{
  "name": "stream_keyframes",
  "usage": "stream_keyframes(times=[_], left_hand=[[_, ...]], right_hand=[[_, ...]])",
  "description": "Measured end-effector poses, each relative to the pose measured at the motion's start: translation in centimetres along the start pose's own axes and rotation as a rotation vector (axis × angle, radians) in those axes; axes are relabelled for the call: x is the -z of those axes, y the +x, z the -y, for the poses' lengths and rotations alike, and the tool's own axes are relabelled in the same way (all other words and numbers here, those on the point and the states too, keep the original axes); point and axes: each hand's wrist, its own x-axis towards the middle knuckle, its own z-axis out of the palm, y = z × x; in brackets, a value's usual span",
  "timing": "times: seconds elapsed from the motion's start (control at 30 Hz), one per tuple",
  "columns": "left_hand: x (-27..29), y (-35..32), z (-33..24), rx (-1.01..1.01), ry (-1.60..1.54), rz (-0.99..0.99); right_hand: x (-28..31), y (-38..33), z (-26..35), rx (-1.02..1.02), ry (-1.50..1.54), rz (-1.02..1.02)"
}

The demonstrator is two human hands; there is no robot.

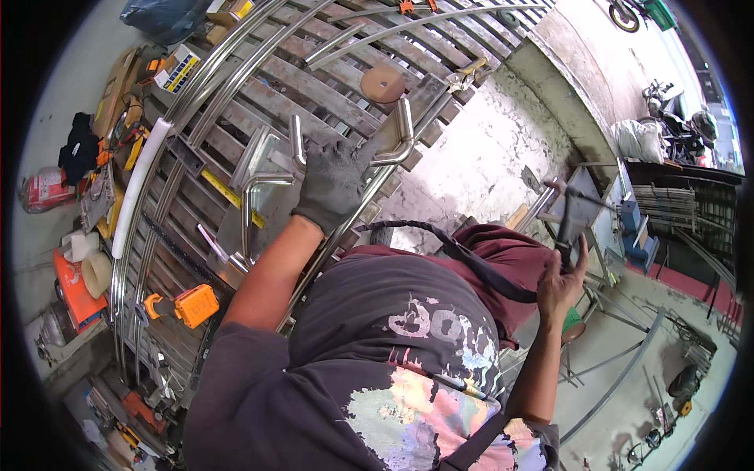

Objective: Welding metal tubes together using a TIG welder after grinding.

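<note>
My left hand (334, 182), in a grey work glove, rests on and grips a U-shaped bent stainless tube (402, 129) that lies on a slatted steel workbench (314, 74). Just left of it lies another bent steel tube (250, 206) on a metal plate. My right hand (561, 284) is bare and raised at my right side. It holds the handle of a black tool (565, 229). A black hose (471, 263) runs from that tool across my dark red shirt toward the bench.
Long curved steel rails (212, 86) cross the bench. A round brown disc (383, 83), a yellow ruler (228, 194), an orange hand tool (194, 304) and a white pipe (140, 184) lie there. Concrete floor (487, 157), a metal stand (585, 200) and motorcycles (675, 118) are to the right.
</note>
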Motion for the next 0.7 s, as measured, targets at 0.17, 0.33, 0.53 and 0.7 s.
stream_keyframes(times=[0.17,0.33,0.53,0.7], left_hand=[[1.0,-0.3,0.3,-0.006,-0.042,0.022],[0.7,-0.2,0.4,-0.008,-0.162,-0.115],[-1.4,-1.9,3.1,0.655,-0.342,-0.594],[-2.8,-3.3,7.2,0.707,-0.201,-0.152]], right_hand=[[-4.9,-1.7,8.7,0.226,-0.064,0.274],[-7.6,-3.0,12.1,0.296,-0.174,0.367],[-8.7,-3.5,12.2,0.422,-0.23,0.363],[-8.6,-4.2,11.3,0.46,-0.224,0.281]])
